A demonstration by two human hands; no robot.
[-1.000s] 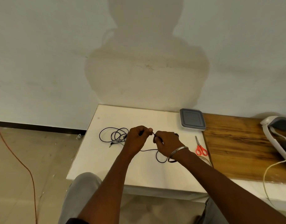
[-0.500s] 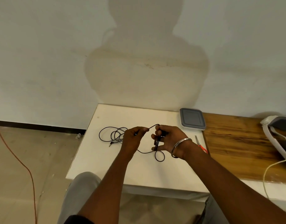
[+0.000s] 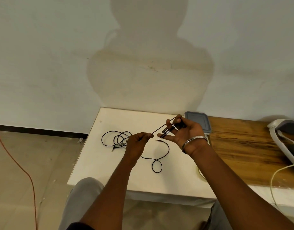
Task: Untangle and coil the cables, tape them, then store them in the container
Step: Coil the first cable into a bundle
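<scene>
A thin black cable [image 3: 159, 159] lies on the white table [image 3: 96, 163], with a small loop near the front and a jack plug end free in the middle. My right hand [image 3: 184, 131] is raised palm up, with several turns of this cable wound around its spread fingers. My left hand [image 3: 138, 140] pinches the cable just left of it, and a taut stretch runs between the two hands. A second tangle of black cable [image 3: 117, 138] lies on the table behind my left hand. The grey-lidded container [image 3: 199, 120] stands shut beyond my right hand.
A wooden board [image 3: 242, 146] adjoins the white table on the right, with a white and grey device [image 3: 285, 140] and a white cord [image 3: 275, 176] on it. An orange cord [image 3: 25, 170] runs across the floor at left. My knees are under the table's front edge.
My right hand has risen and moved right, turning palm up, with the cable wound on its fingers. The scissors seen earlier are hidden behind my right forearm. The cable's loop has shifted on the table.
</scene>
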